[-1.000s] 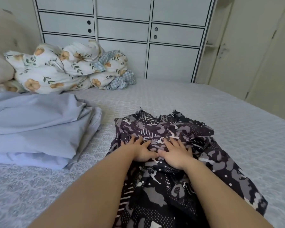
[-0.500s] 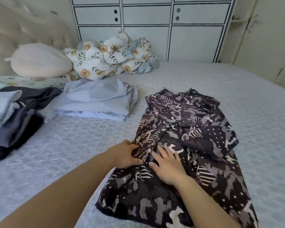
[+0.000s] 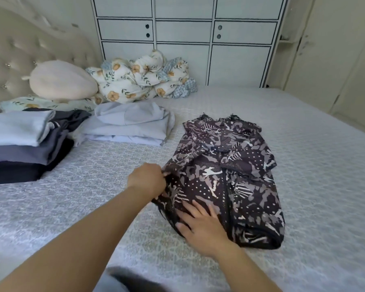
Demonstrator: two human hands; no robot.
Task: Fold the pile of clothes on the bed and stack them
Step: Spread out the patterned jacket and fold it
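Pinching the patterned garment's (image 3: 230, 182) left edge at frame centre, the left hand (image 3: 147, 181) is gathering thin, limp cloth. The right hand (image 3: 200, 226) is pressing flat, fingers straight, holding nothing; edges are probably offering the surest hold.

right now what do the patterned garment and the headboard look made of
Patterned garment: thin, soft woven fabric, perhaps synthetic; it drapes and wrinkles under the left hand and right hand. Headboard: beige padded upholstery, faintly shiny, maybe leatherette or velvet, with button tufting.
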